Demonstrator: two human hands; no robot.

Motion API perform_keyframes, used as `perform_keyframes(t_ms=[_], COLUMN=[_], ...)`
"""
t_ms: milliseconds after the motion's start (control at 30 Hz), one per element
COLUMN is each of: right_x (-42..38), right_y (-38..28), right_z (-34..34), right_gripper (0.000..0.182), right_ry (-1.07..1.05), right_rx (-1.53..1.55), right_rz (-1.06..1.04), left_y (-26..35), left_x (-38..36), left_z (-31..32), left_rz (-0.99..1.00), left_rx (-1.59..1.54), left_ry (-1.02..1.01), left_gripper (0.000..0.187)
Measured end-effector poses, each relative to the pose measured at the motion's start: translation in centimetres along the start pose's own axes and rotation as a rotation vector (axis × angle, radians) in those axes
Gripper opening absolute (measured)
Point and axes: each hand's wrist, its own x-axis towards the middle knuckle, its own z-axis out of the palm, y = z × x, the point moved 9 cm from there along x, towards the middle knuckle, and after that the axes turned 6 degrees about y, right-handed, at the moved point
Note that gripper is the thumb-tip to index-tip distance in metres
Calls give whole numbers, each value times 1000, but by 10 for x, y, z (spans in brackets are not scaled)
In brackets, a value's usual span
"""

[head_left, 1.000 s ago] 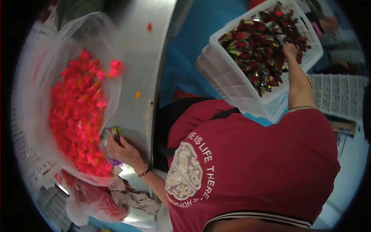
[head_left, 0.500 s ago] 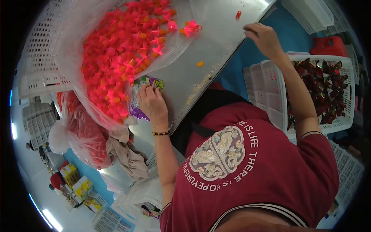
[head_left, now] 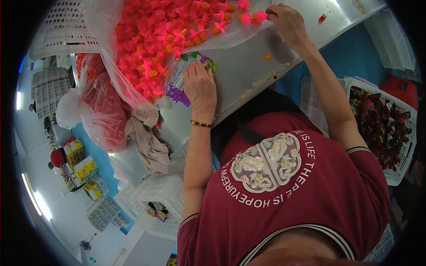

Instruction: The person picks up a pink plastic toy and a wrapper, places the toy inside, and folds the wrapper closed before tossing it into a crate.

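My left hand (head_left: 199, 85), a beaded bracelet at its wrist, rests with curled fingers on flat purple-and-green printed packets (head_left: 178, 94) on the metal table; its fingertips press near their upper part. Beside it spreads a large heap of pink pacifier-shaped pieces with orange parts (head_left: 148, 33), lying in a clear plastic bag (head_left: 100, 22). My right hand (head_left: 288, 24) reaches to the heap's far right edge. Its thumb and finger close on the end of a pink pacifier-shaped piece (head_left: 261, 17).
An orange bit (head_left: 267, 56) and a small red piece (head_left: 322, 19) lie on the metal table (head_left: 242, 73). A white basket (head_left: 410, 144) of dark red shiny wrapped pieces stands right. At left are a tied bag of red pieces (head_left: 104, 106) and a beige cloth (head_left: 148, 144).
My right hand has moved left and away from me, from beyond the table edge to the pink pieces. My left hand stays on the packets. The camera view has shifted.
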Motion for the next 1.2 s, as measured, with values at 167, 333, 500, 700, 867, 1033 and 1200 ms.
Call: perform_keyframes(t_ms=[167,333,500,700,867,1033,1200], right_x=[-7,-18,-23,-35,-45,-47,-43], right_y=[-25,-19,-43,-90,-110,-108,-103], right_z=[-7,4,-19,-3,17,33,46], right_gripper=[19,16,16,18,18,17,22], right_ry=[4,-111,-25,-119,-151,-235,-276], right_rx=[6,-161,83,299,370,351,602], right_rz=[-128,-111,-122,-176,-230,-212,2], left_y=[-4,-14,-22,-29,-19,-6,-35], left_x=[-2,-3,0,5,14,14,12], left_z=[0,-2,-2,-4,7,18,5], left_rz=[37,15,-86,-110,-3,154,-129], left_rx=[-15,-75,-203,-180,47,266,-18], left_ry=[24,74,10,41,-78,-116,62], left_gripper=[12,10,10,14,10,6,5])
